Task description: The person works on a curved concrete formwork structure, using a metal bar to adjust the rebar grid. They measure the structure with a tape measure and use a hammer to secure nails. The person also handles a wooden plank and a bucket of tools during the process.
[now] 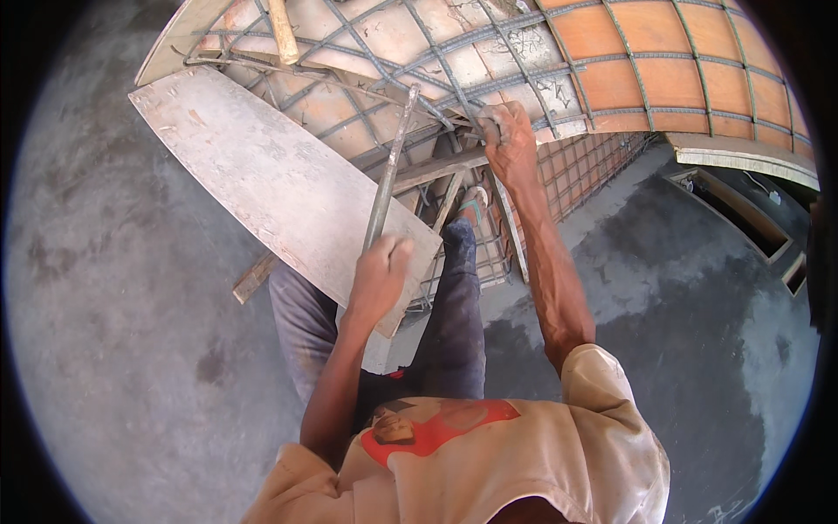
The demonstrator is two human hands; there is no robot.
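My left hand [381, 272] is wrapped round the lower end of a long grey metal bar [394, 162], which slants up to the steel mesh. The bar's upper tip lies over the crossing rods of the rebar grid [434, 59]. My right hand [509, 144] is closed in a fist at the near edge of the grid, by the ends of the rods. What its fingers grip is hidden. Under my left hand and to its left lies a pale, worn plywood board [271, 175], tilted across my legs.
Orange-brown formwork panels [698, 83] lie under the mesh at the upper right. A wooden handle [282, 31] rests on the grid. More rebar mesh [580, 175] stands below. A rectangular wooden frame [733, 214] lies on the concrete floor [131, 288] to the right. A timber end [255, 278] juts out beneath the board.
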